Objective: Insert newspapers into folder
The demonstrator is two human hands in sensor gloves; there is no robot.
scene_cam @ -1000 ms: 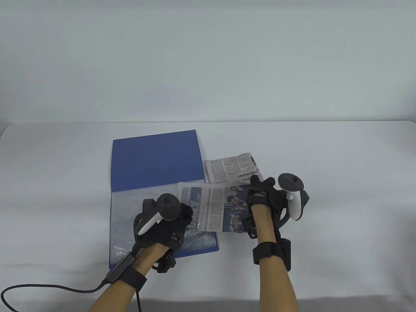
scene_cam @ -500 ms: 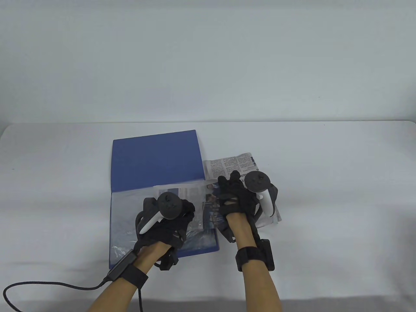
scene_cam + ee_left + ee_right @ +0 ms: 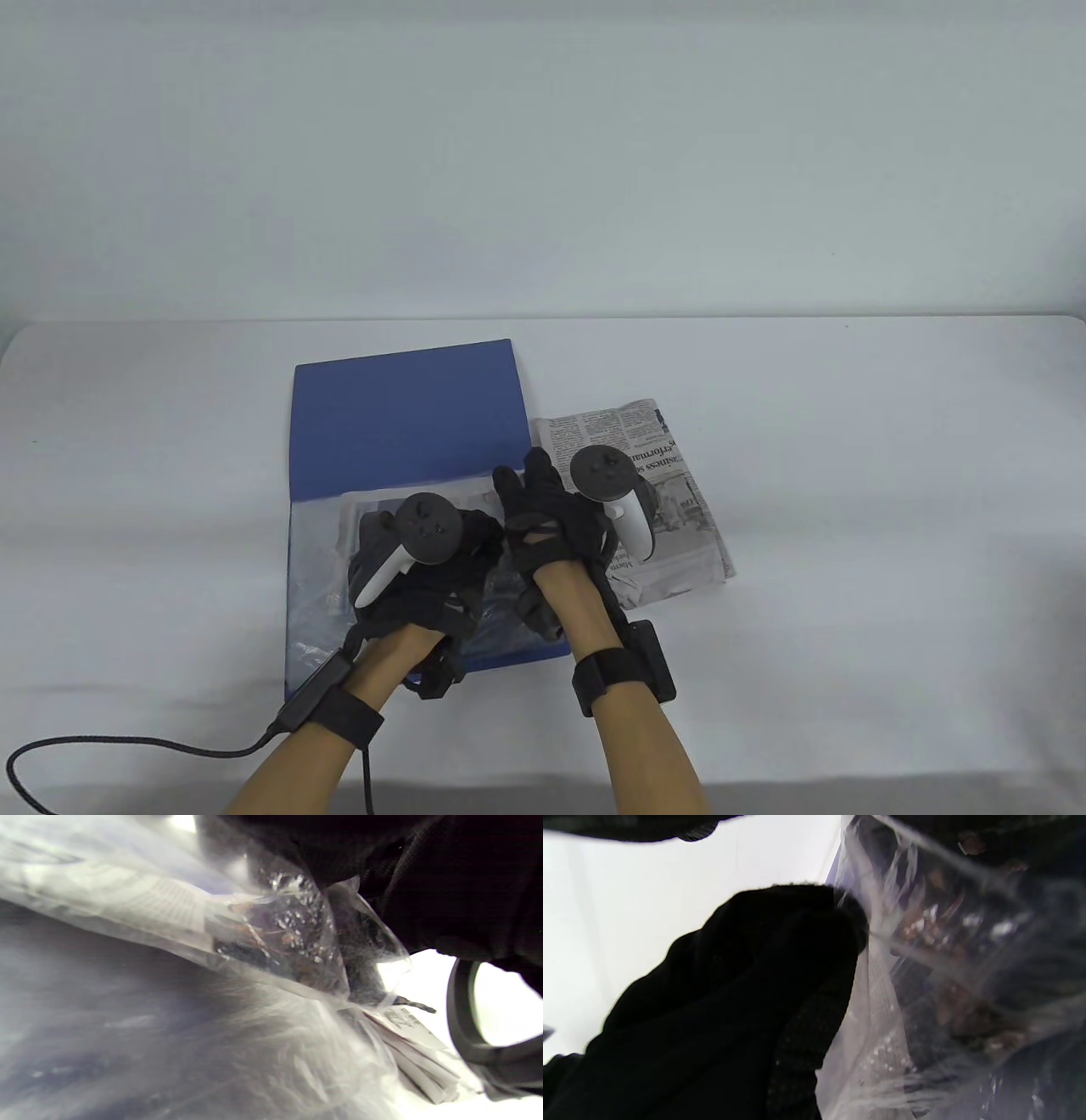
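both hands sit over the folder: left hand pinches its plastic sleeve, right hand grips the newspaper going in.

Black sensor gloves on left hand and right hand. Strapped to the back of each, a tracker with round dark-grey top and white handle. Black wrist straps on both forearms, each with a small black box. Dark braided cable trailing from the left strap. Bare forearms, no sleeves.
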